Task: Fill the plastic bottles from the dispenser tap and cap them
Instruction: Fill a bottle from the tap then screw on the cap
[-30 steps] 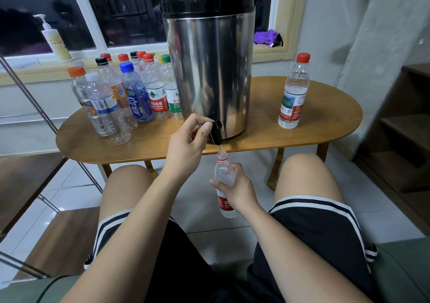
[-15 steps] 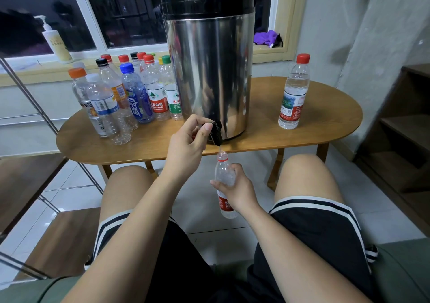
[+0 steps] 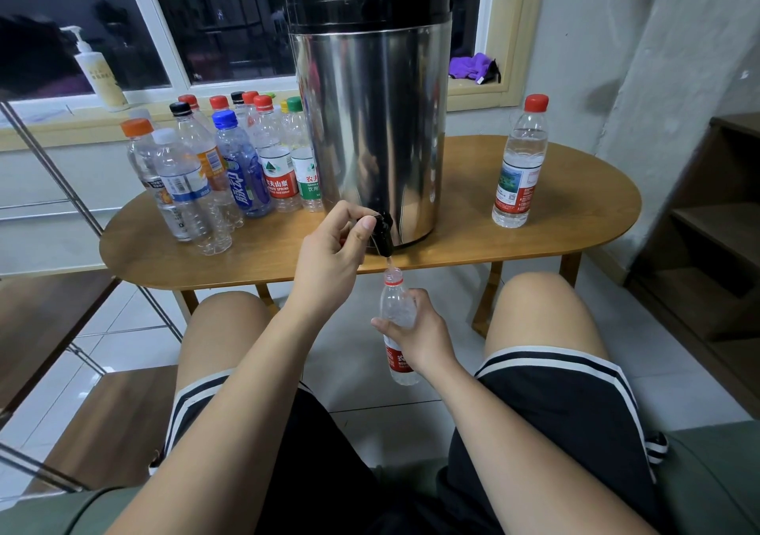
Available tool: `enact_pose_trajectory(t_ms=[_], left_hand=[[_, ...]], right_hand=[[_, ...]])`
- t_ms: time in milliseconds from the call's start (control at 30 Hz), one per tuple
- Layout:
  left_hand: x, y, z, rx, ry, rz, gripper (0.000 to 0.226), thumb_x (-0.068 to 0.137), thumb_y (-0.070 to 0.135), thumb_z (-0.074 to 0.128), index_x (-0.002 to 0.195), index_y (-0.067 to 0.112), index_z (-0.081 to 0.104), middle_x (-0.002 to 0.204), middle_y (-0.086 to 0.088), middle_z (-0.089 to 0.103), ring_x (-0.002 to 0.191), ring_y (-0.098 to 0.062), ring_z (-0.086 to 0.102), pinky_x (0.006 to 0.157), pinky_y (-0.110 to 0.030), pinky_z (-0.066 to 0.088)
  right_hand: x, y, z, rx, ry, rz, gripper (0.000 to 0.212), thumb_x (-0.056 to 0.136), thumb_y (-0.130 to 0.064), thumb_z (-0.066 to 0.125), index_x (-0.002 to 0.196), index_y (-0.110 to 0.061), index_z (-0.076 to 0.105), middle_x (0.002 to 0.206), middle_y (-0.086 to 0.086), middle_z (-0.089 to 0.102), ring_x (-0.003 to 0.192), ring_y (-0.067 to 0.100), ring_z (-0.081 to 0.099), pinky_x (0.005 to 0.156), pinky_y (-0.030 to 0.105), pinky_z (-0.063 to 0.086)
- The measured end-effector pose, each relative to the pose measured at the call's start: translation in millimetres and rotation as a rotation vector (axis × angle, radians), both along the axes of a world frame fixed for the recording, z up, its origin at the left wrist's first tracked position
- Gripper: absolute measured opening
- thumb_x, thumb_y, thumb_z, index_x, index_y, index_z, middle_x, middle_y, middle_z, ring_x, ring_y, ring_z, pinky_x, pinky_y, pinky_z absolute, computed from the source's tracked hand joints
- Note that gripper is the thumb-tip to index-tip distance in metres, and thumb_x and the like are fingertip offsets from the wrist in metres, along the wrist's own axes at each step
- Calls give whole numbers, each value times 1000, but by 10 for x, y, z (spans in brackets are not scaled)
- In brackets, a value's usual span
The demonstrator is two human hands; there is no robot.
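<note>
no clear change over the last second. the left hand (image 3: 329,255) has not shifted on the tap (image 3: 381,234), and the right hand (image 3: 419,333) has kept the bottle (image 3: 395,306) directly below the tap. any rise of water in the bottle is too faint to tell.

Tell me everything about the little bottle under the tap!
The small clear plastic bottle has a red neck ring, a red label low down and no cap. It is held nearly upright, with its open mouth just under the black dispenser tap. The right hand wraps around its middle; nothing else touches it.
</note>
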State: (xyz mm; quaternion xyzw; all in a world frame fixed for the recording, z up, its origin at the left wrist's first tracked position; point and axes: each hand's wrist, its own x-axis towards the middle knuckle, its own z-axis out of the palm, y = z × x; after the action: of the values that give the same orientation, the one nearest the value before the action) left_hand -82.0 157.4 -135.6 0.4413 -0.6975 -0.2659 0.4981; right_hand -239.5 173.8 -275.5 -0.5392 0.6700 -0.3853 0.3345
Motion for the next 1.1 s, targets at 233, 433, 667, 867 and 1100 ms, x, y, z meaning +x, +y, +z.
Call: enact_pose_trajectory(t_ms=[233, 433, 667, 867, 1100], left_hand=[[8, -2, 5, -2, -1, -10, 14, 112, 41, 57, 110, 30, 66, 77, 5, 64, 71, -9, 58, 68, -32, 52], [11, -35, 7, -11, -1, -25, 15, 112, 40, 57, 108, 29, 65, 74, 4, 61, 68, -11, 55, 66, -36, 49], [16, -69, 16, -20, -9, -29, 16, 112, 40, 57, 105, 28, 65, 72, 7, 60, 66, -10, 53, 62, -29, 46], [10, -121, 49, -18, -4, -23, 14, 112, 38, 58, 109, 27, 66, 73, 6, 61, 67, -13, 53, 63, -32, 47], [10, -340, 213, -17, -122, 27, 11, 111, 37, 62, 108, 29, 69, 77, 11, 65, 70, -4, 56, 67, -28, 46]], right_hand=[[8, -8, 11, 2, 16, -9, 75, 87, -62, 82, 144, -32, 42, 147, -2, 60, 130, 25, 60, 88, 32, 48], [3, -15, 4, 1, 24, -2, 74, 88, -62, 82, 143, -32, 42, 148, -3, 59, 133, 26, 59, 89, 31, 48], [5, -22, -14, -20, -1, -12, 74, 87, -61, 83, 143, -32, 45, 146, -4, 61, 131, 24, 59, 89, 31, 46], [10, -27, -18, -10, -24, -22, 73, 85, -60, 84, 141, -33, 45, 142, -5, 63, 127, 23, 61, 88, 32, 47], [9, -48, -9, -39, -30, -29, 71, 85, -59, 86, 139, -34, 48, 131, -11, 61, 115, 13, 55, 85, 31, 46]])
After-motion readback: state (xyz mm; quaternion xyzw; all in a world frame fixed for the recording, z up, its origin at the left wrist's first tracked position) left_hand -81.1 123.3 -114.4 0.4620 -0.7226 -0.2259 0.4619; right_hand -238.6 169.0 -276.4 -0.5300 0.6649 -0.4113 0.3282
